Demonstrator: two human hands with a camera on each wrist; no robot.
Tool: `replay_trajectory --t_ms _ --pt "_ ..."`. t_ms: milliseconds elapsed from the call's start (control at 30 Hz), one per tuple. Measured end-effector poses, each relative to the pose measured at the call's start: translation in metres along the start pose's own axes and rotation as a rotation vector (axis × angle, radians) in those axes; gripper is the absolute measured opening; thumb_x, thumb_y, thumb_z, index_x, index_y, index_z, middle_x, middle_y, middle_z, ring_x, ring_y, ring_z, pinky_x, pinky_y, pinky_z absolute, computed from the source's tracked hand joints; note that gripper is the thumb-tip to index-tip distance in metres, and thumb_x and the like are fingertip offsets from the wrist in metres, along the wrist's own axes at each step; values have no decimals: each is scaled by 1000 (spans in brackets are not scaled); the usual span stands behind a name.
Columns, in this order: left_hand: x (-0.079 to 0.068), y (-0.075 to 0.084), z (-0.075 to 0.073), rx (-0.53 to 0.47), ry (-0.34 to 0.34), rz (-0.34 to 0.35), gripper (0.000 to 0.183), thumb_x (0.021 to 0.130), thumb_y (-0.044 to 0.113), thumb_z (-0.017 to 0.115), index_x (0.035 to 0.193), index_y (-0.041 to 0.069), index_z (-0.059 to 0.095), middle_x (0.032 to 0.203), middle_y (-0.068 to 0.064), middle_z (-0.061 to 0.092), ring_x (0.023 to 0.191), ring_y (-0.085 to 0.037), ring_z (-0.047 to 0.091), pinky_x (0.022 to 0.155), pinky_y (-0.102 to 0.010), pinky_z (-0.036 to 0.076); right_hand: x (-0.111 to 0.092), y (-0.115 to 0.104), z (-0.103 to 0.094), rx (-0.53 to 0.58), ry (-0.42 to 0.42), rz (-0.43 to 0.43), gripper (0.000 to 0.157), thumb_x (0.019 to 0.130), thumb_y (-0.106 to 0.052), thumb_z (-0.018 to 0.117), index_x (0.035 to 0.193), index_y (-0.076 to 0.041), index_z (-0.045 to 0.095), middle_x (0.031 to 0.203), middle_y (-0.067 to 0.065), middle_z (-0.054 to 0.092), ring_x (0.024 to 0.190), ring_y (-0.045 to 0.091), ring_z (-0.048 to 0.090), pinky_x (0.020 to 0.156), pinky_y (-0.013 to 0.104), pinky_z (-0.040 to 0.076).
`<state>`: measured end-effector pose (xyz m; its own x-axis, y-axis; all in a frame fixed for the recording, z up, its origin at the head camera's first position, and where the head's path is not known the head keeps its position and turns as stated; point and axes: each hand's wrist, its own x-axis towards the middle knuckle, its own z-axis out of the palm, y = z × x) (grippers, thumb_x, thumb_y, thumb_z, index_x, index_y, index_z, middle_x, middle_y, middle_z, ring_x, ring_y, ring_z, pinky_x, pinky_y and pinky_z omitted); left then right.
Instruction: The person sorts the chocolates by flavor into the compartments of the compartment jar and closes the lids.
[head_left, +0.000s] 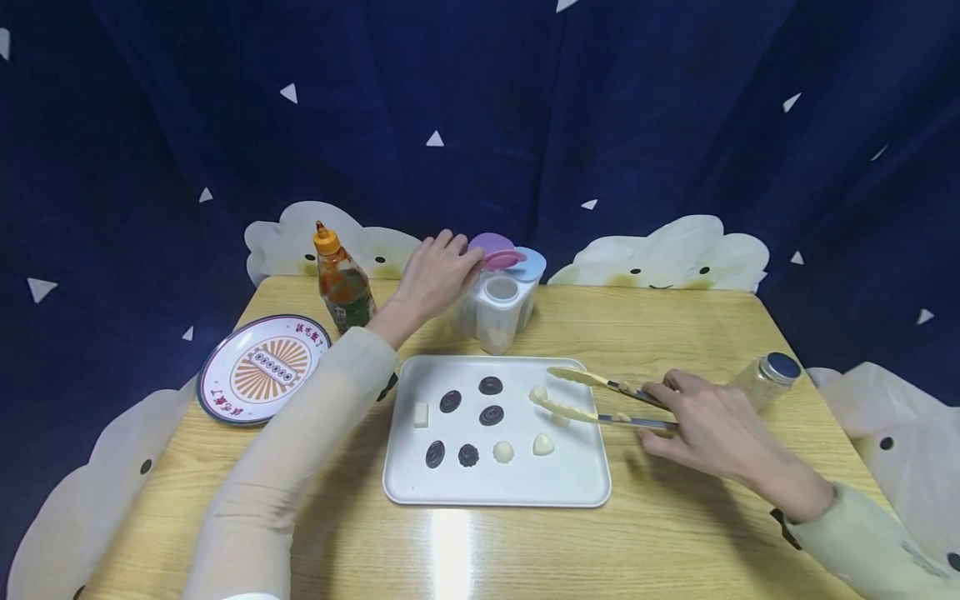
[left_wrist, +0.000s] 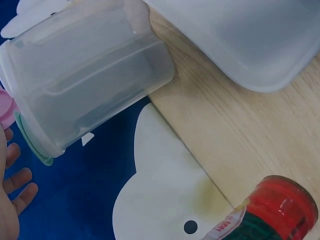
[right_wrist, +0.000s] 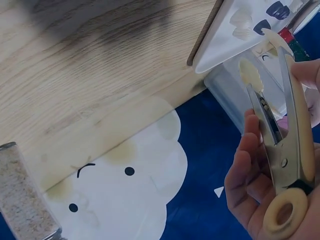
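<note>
My left hand (head_left: 442,271) is at the top of a clear lidded container (head_left: 497,321), its fingers by the raised pink lid (head_left: 502,259). In the left wrist view, its loosely spread fingers (left_wrist: 20,180) lie next to a green lid (left_wrist: 32,140). The front compartment's round mouth is uncovered. My right hand (head_left: 705,421) grips tongs (head_left: 630,404), whose cream tips stand apart over the white tray (head_left: 495,492). One tip overlaps a white moulded chocolate (head_left: 537,393). Several dark chocolates (head_left: 491,415) and white ones (head_left: 503,452) lie spread on the tray.
A sauce bottle (head_left: 345,287) with an orange cap stands left of the container. A patterned plate (head_left: 262,367) lies at the left, below my left forearm's line. A jar (head_left: 761,383) with a dark blue lid stands beyond my right hand. A dark blue curtain (head_left: 480,108) hangs behind.
</note>
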<state>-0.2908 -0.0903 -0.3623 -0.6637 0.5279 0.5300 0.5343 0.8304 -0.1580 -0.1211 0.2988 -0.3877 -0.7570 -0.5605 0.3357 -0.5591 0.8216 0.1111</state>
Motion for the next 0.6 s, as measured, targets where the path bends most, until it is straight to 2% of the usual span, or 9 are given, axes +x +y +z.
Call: replay_trajectory --t_ms 200,400,600 --pt "0 0 0 2 -18 -5 24 110 32 54 110 12 68 98 -12 68 91 -31 59 73 -39 51 7 -1 3 -24 -24 -32 44 74 -46 78 105 -15 77 77 -5 53 58 4 35 44 22 25" --pt "-1 -1 1 1 -5 -1 24 110 32 54 109 12 69 98 -12 69 90 -31 60 73 -39 52 13 -4 6 -14 -93 -17 42 75 -45 77 106 -16 77 78 -5 54 59 5 36 44 24 26" --pt "-1 0 1 0 6 4 24 110 31 55 109 12 69 98 -12 70 89 -31 60 72 -39 52 17 -6 8 -9 -123 -4 44 76 -45 78 108 -15 78 80 -3 56 59 7 38 44 25 27"
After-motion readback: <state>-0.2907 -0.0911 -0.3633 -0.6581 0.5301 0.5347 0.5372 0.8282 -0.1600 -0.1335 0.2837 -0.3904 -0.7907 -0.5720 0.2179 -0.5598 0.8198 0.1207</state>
